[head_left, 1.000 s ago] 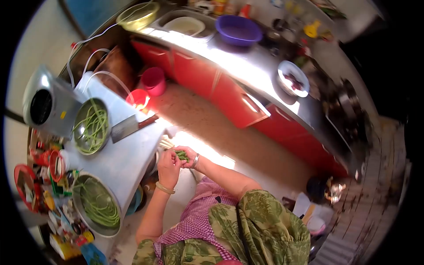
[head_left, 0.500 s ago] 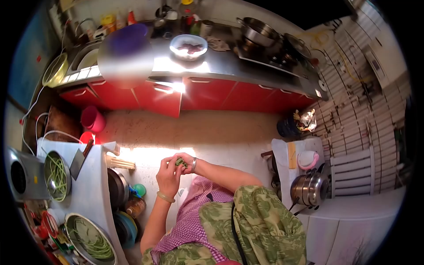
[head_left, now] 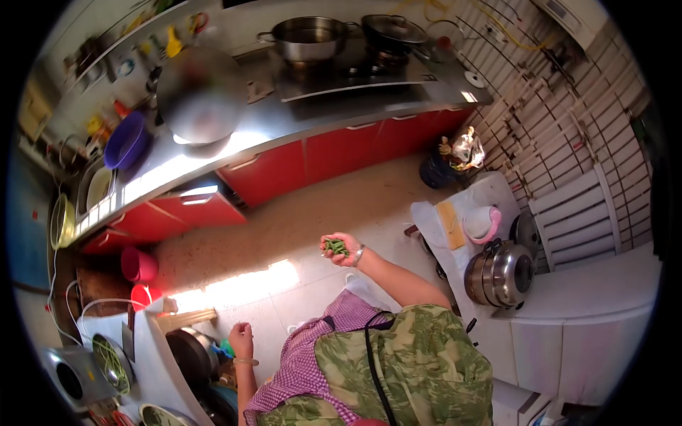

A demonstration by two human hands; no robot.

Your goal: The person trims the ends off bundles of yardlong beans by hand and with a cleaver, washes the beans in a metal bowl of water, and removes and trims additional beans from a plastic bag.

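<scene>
My right hand [head_left: 339,248] is cupped palm up over the floor, its fingers curled around a small heap of short green bean pieces [head_left: 334,246]. Lower and to the left, my left hand [head_left: 242,341] is apart from it, with its fingers curled in; whether anything is inside them is hidden. The left hand is nearest the left table and the dark pans [head_left: 190,355] under it. Long green beans [head_left: 106,362] lie in a metal bowl [head_left: 126,351] on that table. A second bowl [head_left: 167,415] is partly cut off at the bottom edge.
Ahead runs a steel counter [head_left: 256,131] over red cabinets, one door [head_left: 202,206] standing ajar. A large pot [head_left: 309,39] and a lidded pan [head_left: 391,32] are on the stove. A foil-topped bin [head_left: 440,170] stands beyond the right table, which holds a steel pot [head_left: 497,273].
My hands have parted: the left has moved down and left, while the right has moved right and upward with the bean pieces. The whole view has turned toward the right.
</scene>
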